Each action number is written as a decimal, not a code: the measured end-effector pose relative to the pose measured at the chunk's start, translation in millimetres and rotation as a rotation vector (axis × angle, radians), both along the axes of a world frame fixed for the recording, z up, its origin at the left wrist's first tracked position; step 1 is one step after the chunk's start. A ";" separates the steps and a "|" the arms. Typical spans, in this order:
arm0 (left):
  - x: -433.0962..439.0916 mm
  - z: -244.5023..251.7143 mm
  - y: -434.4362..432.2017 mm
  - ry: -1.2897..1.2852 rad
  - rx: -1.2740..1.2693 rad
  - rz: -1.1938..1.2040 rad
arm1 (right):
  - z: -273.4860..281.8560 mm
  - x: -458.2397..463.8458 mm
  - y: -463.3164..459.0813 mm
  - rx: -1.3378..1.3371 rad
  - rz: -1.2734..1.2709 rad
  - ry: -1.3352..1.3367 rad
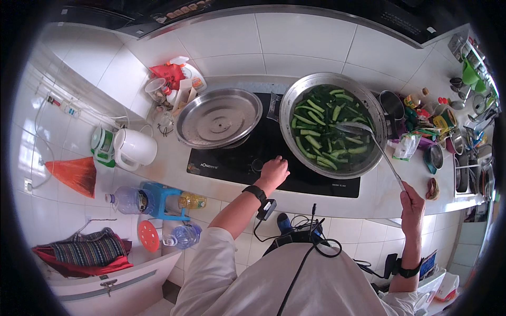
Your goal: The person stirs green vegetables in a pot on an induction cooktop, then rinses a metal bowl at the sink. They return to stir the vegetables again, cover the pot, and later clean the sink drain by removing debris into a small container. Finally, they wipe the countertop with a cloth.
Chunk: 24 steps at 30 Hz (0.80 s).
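Observation:
In my right hand [412,203] is the long metal handle of a ladle or turner [385,154]. Its broad head rests among green vegetable strips [313,140] in dark green liquid. They fill a large metal wok [333,173] on the right side of a black glass cooktop [221,161]. Curled fingers of my left hand [275,173] reach the cooktop's front part, just right of a round knob [257,165]; whatever lies under the fingertips is hidden. A wide metal lid or shallow pan [219,116] covers the left burner.
White kettle [136,147] and a spray bottle [193,75] stand on the left counter. Right of the wok are a dark pot [391,104], food packets [444,119], a small pan [434,157] and a sink [462,193]. A blue stool [161,201] and large bottles [184,236] are below left.

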State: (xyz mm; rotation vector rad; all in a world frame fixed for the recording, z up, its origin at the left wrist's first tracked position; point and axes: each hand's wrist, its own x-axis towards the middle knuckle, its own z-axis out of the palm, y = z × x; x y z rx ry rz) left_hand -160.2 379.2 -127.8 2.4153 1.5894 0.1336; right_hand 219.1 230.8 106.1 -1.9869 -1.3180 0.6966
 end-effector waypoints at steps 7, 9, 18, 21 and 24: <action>-2.5 1.2 -2.0 -0.081 0.027 -0.020 | -3.1 3.0 -5.4 0.049 0.095 0.002; -1.6 3.1 -1.7 -0.077 -0.012 -0.009 | -3.6 -1.5 -5.7 -0.011 0.056 -0.075; -3.1 7.4 2.3 -0.006 0.003 -0.043 | -1.9 -24.6 -1.2 0.056 0.056 -0.078; -3.2 7.1 2.5 -0.008 0.020 -0.056 | -6.5 -27.1 -0.7 0.044 0.013 -0.096; -3.4 7.8 2.8 0.009 0.024 -0.055 | -3.1 -23.2 -3.5 0.084 0.056 -0.104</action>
